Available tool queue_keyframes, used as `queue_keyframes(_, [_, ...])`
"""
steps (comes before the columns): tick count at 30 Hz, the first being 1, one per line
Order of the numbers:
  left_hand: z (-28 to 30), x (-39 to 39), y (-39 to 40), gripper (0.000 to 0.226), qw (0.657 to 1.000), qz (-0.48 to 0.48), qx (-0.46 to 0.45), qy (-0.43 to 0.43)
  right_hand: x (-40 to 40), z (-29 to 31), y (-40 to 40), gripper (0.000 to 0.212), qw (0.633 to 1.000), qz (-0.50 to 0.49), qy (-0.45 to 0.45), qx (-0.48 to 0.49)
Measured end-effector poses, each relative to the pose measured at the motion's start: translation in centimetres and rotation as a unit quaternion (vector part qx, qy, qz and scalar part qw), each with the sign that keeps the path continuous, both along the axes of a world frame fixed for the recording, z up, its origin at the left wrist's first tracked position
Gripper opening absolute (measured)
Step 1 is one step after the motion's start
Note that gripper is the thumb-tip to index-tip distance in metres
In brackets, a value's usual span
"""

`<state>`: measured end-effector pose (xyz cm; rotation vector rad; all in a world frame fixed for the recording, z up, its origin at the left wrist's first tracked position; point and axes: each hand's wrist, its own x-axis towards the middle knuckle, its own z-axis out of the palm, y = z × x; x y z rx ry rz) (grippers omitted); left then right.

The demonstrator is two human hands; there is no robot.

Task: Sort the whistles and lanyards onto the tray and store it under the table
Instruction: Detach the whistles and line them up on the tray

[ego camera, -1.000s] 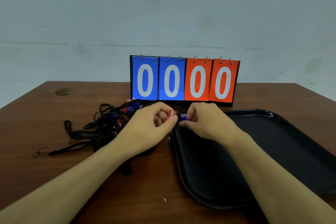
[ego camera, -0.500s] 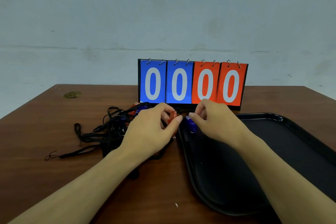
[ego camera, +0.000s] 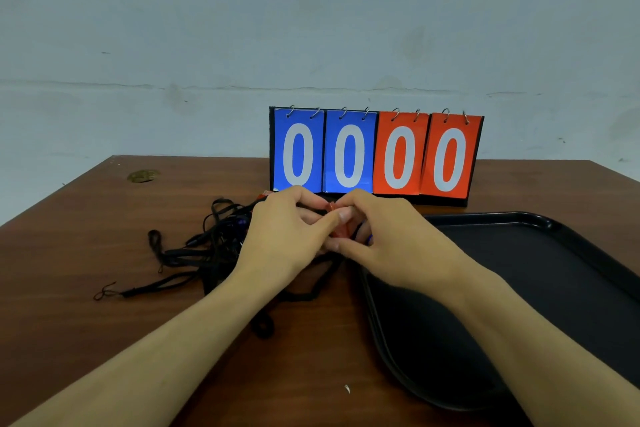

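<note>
I have both hands meeting at the tray's [ego camera: 540,218] left rim, my left hand [ego camera: 284,236] and right hand [ego camera: 388,239] pinching one red whistle [ego camera: 341,229] between their fingertips. The tray looks bare and the lanyards [ego camera: 207,246] lie tangled on the table [ego camera: 104,322], so sorting seems barely begun. Open room lies right over the tray; the scoreboard [ego camera: 374,152] stands close behind.

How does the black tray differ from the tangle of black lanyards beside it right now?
The glossy black plastic tray is rigid, rimmed and holds nothing visible; the tangle of black cord lanyards is limp and matte, with whistles caught in it. The tray lies right of the hands, the tangle left. Both rest on the brown wooden table.
</note>
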<state>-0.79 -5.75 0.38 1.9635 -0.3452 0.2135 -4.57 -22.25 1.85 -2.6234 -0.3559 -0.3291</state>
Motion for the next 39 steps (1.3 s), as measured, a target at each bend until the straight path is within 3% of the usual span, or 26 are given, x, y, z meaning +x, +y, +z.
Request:
queue_keyframes(3, [0.5,-0.2,-0.2,0.026,0.998,-0.033,-0.046,0.015,0.1,0.1,-0.3,0.037,1.000,-0.020,-0.021,0.004])
queue_keyframes(6, [0.7,-0.2,0.0,0.027,0.995,-0.083,-0.051,0.007,0.1,0.5,-0.9,0.046,0.998,-0.030,-0.015,0.046])
queue_keyframes(13, [1.7,1.8,3.2,0.022,0.982,-0.132,0.130,-0.043,1.2,1.6,-4.0,0.023,0.993,-0.094,0.050,0.055])
queue_keyframes(19, [3.4,4.0,6.6,0.017,0.927,-0.119,0.353,-0.038,2.3,1.2,-6.8,0.013,0.968,-0.160,0.182,0.066])
queue_keyframes(23, [3.8,4.2,7.6,0.019,0.915,-0.150,0.375,0.020,2.5,0.8,-6.8,0.010,0.962,-0.175,0.205,0.045])
queue_keyframes(27, [5.5,4.2,8.7,0.033,0.907,-0.116,0.405,0.001,1.8,1.2,-6.3,0.011,0.967,-0.175,0.184,0.026])
queue_keyframes(31, [6.0,3.6,8.8,0.051,0.844,-0.085,0.524,0.077,1.9,1.0,-6.0,0.016,0.962,-0.173,0.207,0.048])
queue_keyframes(39, [6.1,2.1,8.1,0.060,0.774,-0.143,0.563,0.252,1.8,0.8,-5.7,0.021,0.962,-0.185,0.197,0.048])
